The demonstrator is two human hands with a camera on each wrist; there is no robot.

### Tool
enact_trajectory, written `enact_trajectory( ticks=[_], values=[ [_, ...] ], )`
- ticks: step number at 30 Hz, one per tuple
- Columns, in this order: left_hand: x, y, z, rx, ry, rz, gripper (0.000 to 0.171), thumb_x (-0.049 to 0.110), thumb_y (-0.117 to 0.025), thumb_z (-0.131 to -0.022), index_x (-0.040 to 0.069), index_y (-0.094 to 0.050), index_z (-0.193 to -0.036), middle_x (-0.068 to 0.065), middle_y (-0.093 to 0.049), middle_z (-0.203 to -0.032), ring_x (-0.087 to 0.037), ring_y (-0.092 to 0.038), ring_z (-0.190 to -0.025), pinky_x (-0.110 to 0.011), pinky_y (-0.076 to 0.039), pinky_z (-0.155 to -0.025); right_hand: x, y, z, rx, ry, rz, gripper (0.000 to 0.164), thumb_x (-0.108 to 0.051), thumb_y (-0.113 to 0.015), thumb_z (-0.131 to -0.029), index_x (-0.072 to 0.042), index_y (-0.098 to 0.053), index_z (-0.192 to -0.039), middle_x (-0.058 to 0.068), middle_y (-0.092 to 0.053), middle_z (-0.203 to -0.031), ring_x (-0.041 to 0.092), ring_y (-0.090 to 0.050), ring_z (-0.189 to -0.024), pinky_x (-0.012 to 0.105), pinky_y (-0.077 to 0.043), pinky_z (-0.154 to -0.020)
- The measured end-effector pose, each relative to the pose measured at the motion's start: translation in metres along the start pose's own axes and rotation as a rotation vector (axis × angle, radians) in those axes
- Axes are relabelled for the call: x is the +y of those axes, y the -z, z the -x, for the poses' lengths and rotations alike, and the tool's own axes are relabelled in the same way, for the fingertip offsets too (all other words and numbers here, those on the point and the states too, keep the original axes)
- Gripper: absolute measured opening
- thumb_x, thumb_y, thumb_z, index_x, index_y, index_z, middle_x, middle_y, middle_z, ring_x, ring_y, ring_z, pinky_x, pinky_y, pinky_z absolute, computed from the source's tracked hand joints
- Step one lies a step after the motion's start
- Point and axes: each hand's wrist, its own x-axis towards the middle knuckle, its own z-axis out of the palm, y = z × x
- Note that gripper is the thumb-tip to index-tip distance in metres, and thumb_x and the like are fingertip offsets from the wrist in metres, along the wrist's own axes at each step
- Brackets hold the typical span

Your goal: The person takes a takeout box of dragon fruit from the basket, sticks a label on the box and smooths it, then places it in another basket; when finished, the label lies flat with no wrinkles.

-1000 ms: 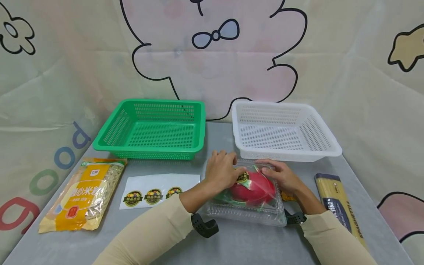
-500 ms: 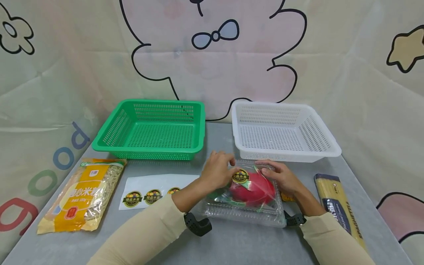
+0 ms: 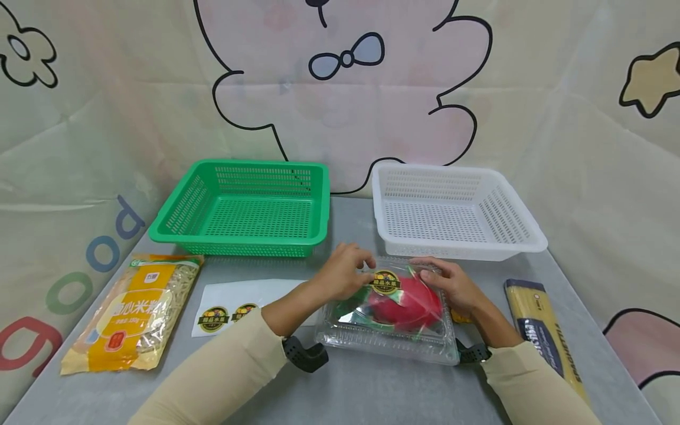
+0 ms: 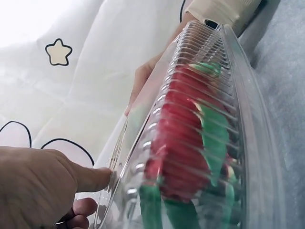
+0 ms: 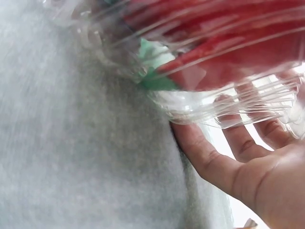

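Observation:
A clear plastic clamshell box (image 3: 390, 349) with a red and green dragon fruit (image 3: 409, 304) inside rests on the grey table. On its lid is a round black and gold sticker (image 3: 385, 283). My left hand (image 3: 344, 273) is over the lid's left side, fingers bent and nothing between them; in the left wrist view its thumb (image 4: 97, 179) touches the lid. My right hand (image 3: 454, 286) grips the far right corner, thumb on top and the other fingers (image 5: 200, 148) along the side. A white sticker sheet (image 3: 228, 295) lies to the left, partly covered by my left forearm.
Behind stand a green basket (image 3: 239, 248) and a white basket (image 3: 462, 251). A yellow bag of grain-like food (image 3: 127, 313) lies at the left. On the right is a gold and navy packet (image 3: 542, 330). An orange item (image 3: 460, 317) shows beside the box under my right wrist.
My left hand has lifted off the sticker and drawn back left, uncovering the sticker on the lid. Its forearm now covers more of the sheet. The right hand has stayed put.

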Motion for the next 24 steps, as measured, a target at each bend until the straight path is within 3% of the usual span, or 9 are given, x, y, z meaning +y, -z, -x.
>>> enact_trajectory(
  ticks=[7,14,17,24],
  values=[
    [-0.0018,0.0019,0.0015,-0.046,0.008,0.031,0.022,0.024,-0.077,-0.084,0.014,-0.071,-0.103,-0.007,-0.056,-0.1,-0.02,-0.043,-0.096,-0.034,-0.041,-0.075,-0.0005,0.0002,0.0003,-0.003,0.005,0.0,0.042,-0.014,-0.048,-0.101,0.009,-0.044,-0.136,0.035,-0.045,-0.13,0.032,-0.065,-0.093,0.047,-0.054,-0.072],
    [0.0027,-0.0016,0.0027,-0.05,0.058,0.008,0.034,0.033,-0.079,-0.081,0.017,-0.07,-0.109,-0.003,-0.052,-0.102,-0.02,-0.039,-0.1,-0.036,-0.042,-0.076,-0.0025,-0.0004,-0.0004,0.006,0.007,-0.002,0.041,-0.013,-0.049,-0.1,0.007,-0.047,-0.135,0.017,-0.055,-0.125,0.032,-0.066,-0.092,0.048,-0.054,-0.071],
    [0.0041,-0.0032,0.0031,-0.029,0.061,-0.011,0.038,0.037,-0.08,-0.079,0.018,-0.07,-0.11,-0.003,-0.052,-0.101,-0.02,-0.039,-0.1,-0.036,-0.041,-0.076,-0.0037,-0.0011,-0.0006,0.007,0.0,-0.011,0.04,-0.013,-0.049,-0.101,0.007,-0.047,-0.135,0.016,-0.056,-0.124,0.032,-0.066,-0.092,0.048,-0.054,-0.071],
    [0.0045,-0.0077,0.0052,0.016,0.077,-0.022,0.049,0.043,-0.082,-0.075,0.018,-0.069,-0.115,-0.003,-0.052,-0.105,-0.019,-0.039,-0.1,-0.035,-0.042,-0.077,-0.0051,-0.0018,-0.0002,-0.011,-0.003,-0.026,0.042,-0.012,-0.049,-0.101,0.01,-0.044,-0.136,0.033,-0.046,-0.129,0.032,-0.066,-0.095,0.049,-0.054,-0.071]
  ],
)
